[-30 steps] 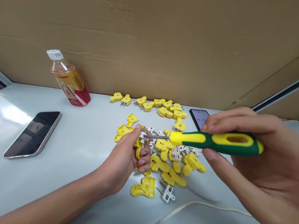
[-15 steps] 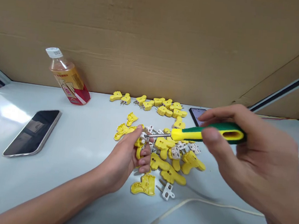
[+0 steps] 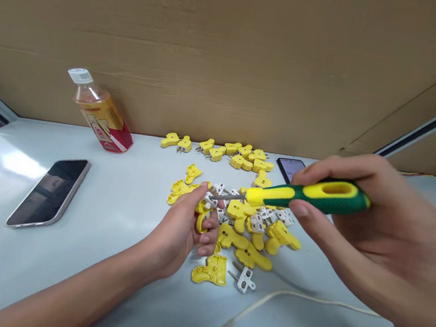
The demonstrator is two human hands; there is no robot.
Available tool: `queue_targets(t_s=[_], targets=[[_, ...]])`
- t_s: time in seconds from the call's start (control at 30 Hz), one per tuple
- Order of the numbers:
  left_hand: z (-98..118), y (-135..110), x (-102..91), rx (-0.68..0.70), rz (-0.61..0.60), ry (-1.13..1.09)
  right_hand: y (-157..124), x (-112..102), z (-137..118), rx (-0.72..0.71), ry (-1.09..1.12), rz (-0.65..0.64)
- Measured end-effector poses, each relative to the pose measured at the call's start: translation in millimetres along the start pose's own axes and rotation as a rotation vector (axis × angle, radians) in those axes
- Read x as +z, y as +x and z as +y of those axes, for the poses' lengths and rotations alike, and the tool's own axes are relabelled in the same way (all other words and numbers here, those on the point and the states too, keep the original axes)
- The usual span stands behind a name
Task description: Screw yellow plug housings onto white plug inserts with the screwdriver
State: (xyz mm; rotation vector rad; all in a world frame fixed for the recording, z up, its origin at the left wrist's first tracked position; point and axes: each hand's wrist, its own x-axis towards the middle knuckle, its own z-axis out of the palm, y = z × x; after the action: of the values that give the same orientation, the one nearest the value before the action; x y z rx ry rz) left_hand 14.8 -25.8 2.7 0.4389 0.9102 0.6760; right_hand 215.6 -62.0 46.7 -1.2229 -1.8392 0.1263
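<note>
within the left hand (image 3: 180, 232), yellow-and-white plug (image 3: 207, 204)

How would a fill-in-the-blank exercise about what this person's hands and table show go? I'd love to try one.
1. The right hand holds a green and yellow ____.
2. The left hand holds a yellow plug piece together with a ____ one.
3. The bottle stands on the table's ____ side.
4. On that same side lies a dark-screened ____.

Missing words: screwdriver; white; left; phone.
</note>
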Motion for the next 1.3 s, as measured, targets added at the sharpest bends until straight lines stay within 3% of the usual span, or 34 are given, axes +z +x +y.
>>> queue_targets(t_s=[0.13, 0.27, 0.5, 0.67, 0.77, 1.0, 1.07, 1.13, 1.23, 1.3], targets=[[2.7, -2.5, 3.8, -0.027, 0.036, 0.044, -2.5, 2.3, 4.7, 0.143, 0.263, 0.054], [3.6, -4.2, 7.5, -0.121, 0.039, 0.083, 3.2, 8.9, 6.2, 0.29, 0.499, 0.202], [2.1, -3.8, 4.7, -0.144, -0.005, 0.064, 13.1, 22.2, 2.1, 0.367, 0.609, 0.328], [2.3, -1.4, -0.3, -0.17, -0.112, 0.089, 3.7, 20.5, 11.2, 0.203, 0.544, 0.258], [2.8, 0.2, -0.5, -0.162, -0.099, 0.1, -1.7, 19.0, 13.1, 0.104, 0.522, 0.21], [3.1, 1.4, 2.1, -0.019, -0.063, 0.185, 12.3, 15.1, 4.3, 0.14, 0.697, 0.399], [2.5, 1.5, 1.1, -0.012, -0.085, 0.204, 13.9, 11.9, 6.8, 0.146, 0.673, 0.34], [1.3, 1.2, -0.4, -0.021, -0.122, 0.227, 11.3, 9.2, 10.1, 0.145, 0.491, 0.2], [-1.4, -0.1, -2.8, -0.042, -0.166, 0.284, 3.6, 9.4, 12.2, 0.051, 0.178, -0.166], [-2.9, -0.5, -4.0, -0.055, -0.196, 0.314, -1.3, 12.1, 11.8, -0.057, 0.091, -0.38]])
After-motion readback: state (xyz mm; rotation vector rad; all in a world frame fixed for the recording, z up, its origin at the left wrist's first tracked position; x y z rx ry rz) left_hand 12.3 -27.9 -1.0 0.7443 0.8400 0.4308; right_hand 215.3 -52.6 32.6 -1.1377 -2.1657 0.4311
